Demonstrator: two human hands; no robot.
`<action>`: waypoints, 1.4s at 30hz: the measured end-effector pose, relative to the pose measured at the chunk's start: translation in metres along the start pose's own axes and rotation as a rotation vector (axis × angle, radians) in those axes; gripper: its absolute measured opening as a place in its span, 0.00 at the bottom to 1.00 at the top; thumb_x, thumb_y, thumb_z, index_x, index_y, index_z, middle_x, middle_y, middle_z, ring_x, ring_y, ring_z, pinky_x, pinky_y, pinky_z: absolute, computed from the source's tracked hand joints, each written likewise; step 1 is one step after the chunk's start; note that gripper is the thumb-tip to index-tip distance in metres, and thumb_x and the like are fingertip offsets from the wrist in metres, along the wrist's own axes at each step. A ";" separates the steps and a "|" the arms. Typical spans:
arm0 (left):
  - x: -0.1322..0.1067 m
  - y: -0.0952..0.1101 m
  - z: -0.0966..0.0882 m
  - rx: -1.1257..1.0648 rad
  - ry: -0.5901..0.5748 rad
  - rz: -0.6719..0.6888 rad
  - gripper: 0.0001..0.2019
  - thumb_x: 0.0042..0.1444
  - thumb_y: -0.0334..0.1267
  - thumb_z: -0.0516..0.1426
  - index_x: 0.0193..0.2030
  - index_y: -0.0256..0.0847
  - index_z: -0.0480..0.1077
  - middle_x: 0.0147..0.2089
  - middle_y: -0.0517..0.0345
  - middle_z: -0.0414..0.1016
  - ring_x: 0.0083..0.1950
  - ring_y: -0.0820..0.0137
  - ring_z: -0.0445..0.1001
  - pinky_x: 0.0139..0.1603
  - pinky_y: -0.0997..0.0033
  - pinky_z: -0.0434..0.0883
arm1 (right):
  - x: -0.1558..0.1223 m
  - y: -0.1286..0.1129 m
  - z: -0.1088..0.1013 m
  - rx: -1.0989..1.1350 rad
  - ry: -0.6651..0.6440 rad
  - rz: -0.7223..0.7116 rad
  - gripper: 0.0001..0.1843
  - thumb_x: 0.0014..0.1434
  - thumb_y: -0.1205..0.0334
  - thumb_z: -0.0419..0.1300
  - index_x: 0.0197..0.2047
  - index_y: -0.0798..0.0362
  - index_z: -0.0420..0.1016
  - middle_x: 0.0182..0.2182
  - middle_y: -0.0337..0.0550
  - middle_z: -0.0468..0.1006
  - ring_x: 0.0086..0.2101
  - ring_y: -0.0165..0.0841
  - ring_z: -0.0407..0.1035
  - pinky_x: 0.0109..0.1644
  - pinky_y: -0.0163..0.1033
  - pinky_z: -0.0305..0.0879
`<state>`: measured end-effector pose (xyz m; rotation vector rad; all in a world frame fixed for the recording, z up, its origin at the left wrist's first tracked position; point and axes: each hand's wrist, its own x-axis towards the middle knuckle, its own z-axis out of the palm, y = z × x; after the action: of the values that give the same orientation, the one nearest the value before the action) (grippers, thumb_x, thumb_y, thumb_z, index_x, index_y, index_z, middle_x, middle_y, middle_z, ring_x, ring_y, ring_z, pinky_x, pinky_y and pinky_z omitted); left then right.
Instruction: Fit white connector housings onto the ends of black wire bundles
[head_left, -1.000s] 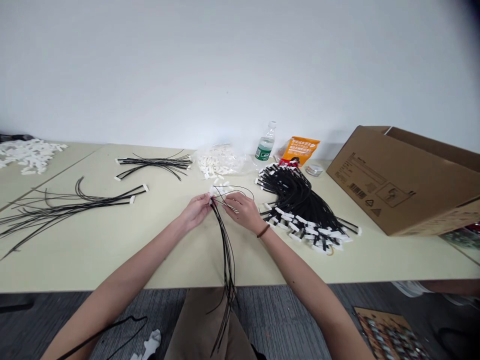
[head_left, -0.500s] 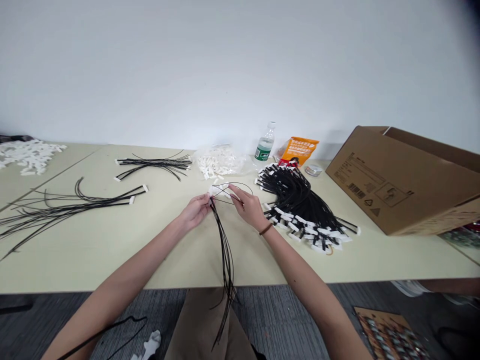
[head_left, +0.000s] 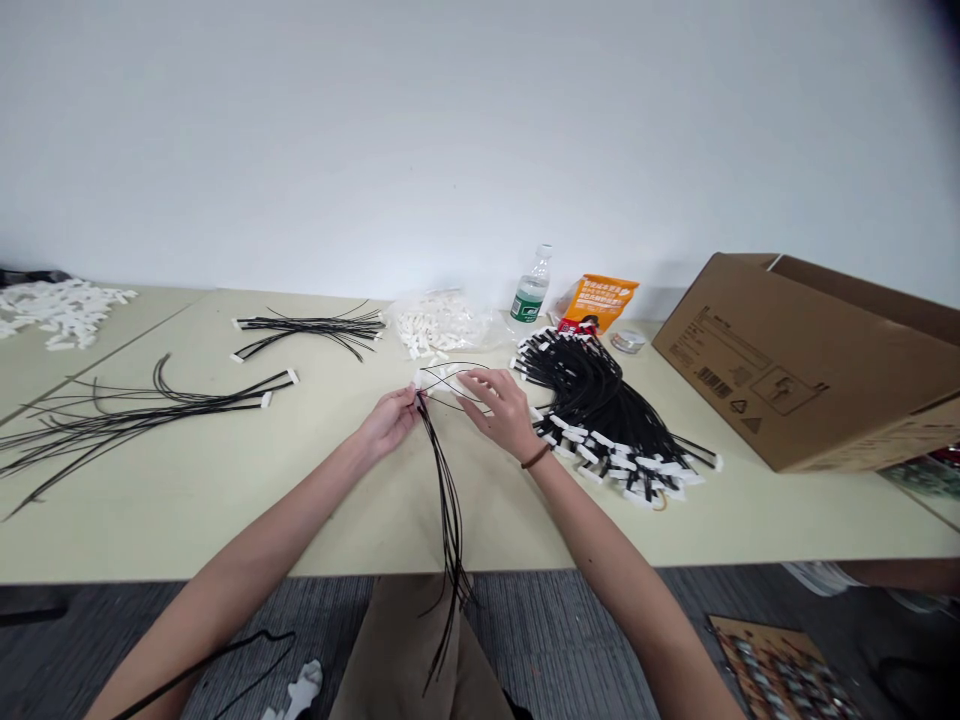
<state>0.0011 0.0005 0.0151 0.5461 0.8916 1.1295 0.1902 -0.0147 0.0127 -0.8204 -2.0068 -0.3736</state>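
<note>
My left hand pinches a white plastic connector at its fingertips. From it a bundle of thin black wires hangs down over the table edge toward my lap. A few wires loop out to the right of the connector. My right hand is beside these loops, thumb and fingers apart, and the wires pass close to its fingertips. Whether it touches them is unclear. Several small white connectors lie on the table just behind the loops.
At left lie two wire bundles and a pile of white connectors. Behind are a bag of white pieces, a bottle and an orange packet. At right, a large heap of wired connectors and a cardboard box.
My right hand has drawn back slightly to the right and its fingers have spread. My left hand keeps its hold on the connector, shifted only slightly left.
</note>
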 end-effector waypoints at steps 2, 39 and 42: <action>0.001 0.000 -0.001 -0.016 -0.004 -0.002 0.08 0.56 0.29 0.51 0.27 0.31 0.69 0.26 0.56 0.70 0.28 0.79 0.68 0.34 0.79 0.69 | 0.001 -0.002 -0.001 -0.035 -0.006 -0.091 0.15 0.57 0.62 0.58 0.49 0.47 0.69 0.44 0.46 0.72 0.46 0.34 0.65 0.48 0.41 0.64; -0.005 0.004 0.004 -0.008 0.001 -0.022 0.09 0.56 0.28 0.50 0.28 0.31 0.68 0.26 0.55 0.70 0.27 0.79 0.67 0.31 0.79 0.68 | -0.001 0.032 -0.010 -0.309 0.186 0.168 0.05 0.58 0.62 0.56 0.34 0.51 0.73 0.43 0.47 0.69 0.45 0.35 0.61 0.44 0.42 0.61; -0.005 0.004 0.004 -0.005 -0.002 -0.015 0.09 0.56 0.27 0.50 0.27 0.31 0.68 0.26 0.55 0.70 0.27 0.79 0.67 0.32 0.79 0.69 | -0.001 0.032 -0.010 -0.309 0.199 0.173 0.05 0.58 0.63 0.56 0.34 0.50 0.73 0.43 0.47 0.70 0.44 0.35 0.62 0.44 0.42 0.60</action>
<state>0.0010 -0.0023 0.0220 0.5351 0.8893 1.1169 0.2187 0.0029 0.0151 -1.0947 -1.7017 -0.6495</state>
